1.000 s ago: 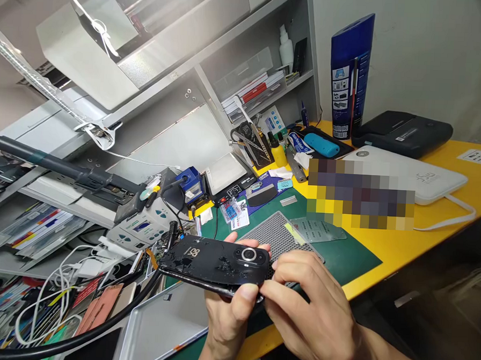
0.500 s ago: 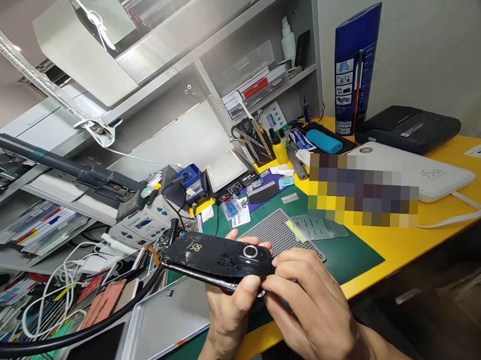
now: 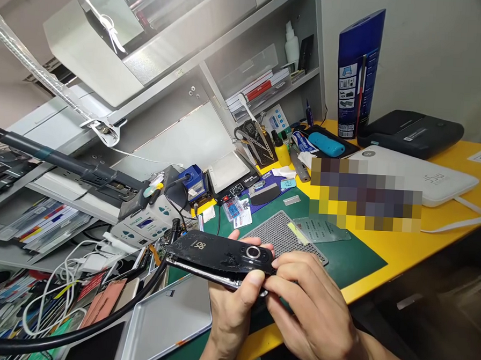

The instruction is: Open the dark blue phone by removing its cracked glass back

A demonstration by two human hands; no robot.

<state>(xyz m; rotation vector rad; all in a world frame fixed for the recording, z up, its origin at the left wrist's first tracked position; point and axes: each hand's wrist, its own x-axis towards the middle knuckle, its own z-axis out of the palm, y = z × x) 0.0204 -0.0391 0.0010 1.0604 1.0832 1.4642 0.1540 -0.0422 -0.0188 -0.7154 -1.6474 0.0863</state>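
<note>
A black phone [image 3: 216,256] with a cracked, chipped back and a round camera ring is held above the bench. My left hand [image 3: 234,303] grips it from below, thumb at the edge near the camera and fingertips showing beyond the far edge. A dark gap runs between the back cover and the frame on the near side. My right hand [image 3: 314,302] has its fingers closed on the camera-end corner of the phone. Its thumb is hidden. Behind the phone lies a grey perforated mat [image 3: 276,230] on the green mat [image 3: 357,256].
A white power bank [image 3: 422,173] with a cable lies on the yellow table [image 3: 470,208]. A black hose [image 3: 95,328] curves across the lower left, by a grey tray [image 3: 169,316]. A soldering station [image 3: 145,223], cables and tools crowd the left.
The gap between the phone's back cover and frame looks wider. Both hands keep their hold on the phone. The whole view has shifted slightly.
</note>
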